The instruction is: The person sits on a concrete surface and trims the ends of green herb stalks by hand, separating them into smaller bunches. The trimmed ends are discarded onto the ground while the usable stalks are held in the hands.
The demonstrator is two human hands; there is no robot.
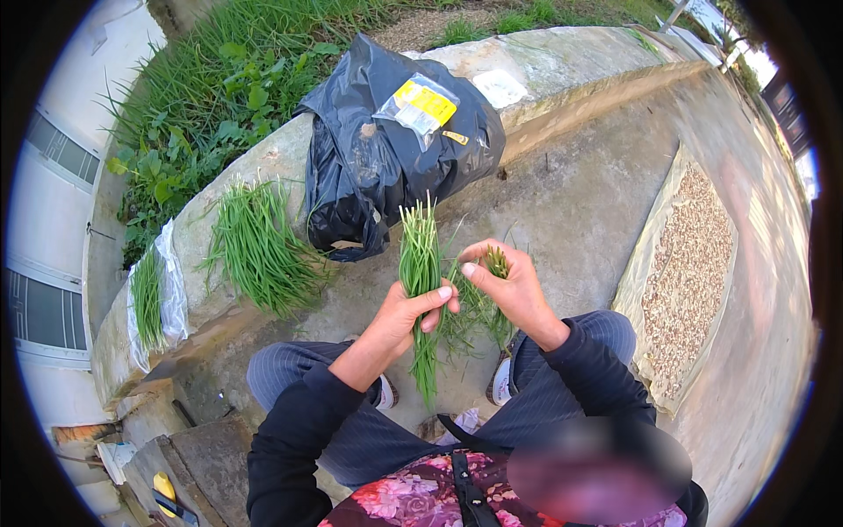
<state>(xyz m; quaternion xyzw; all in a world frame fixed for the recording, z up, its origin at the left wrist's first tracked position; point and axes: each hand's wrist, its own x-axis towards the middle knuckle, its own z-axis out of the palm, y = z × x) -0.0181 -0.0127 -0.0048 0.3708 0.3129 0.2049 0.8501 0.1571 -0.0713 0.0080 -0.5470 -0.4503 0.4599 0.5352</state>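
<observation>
My left hand (411,316) grips a bundle of green chives (420,253), or similar thin leaves. Pale cut ends point away from me and the leaf tips hang down between my knees. My right hand (517,290) is closed around a smaller bunch of green stems (495,261) with brownish ends, its thumb and forefinger close together beside the left bundle. Loose green blades (464,319) lie on the concrete below and between the hands. A larger heap of the same leaves (260,244) rests on the low concrete ledge to the left.
A full black plastic bag (408,171) leans on the ledge, with a yellow-labelled clear packet (421,105) on top. Another bunch (147,296) lies on white plastic (174,290). Small pieces are spread on a sheet (632,290) at right. A yellow object and dark blade (172,506) lie lower left.
</observation>
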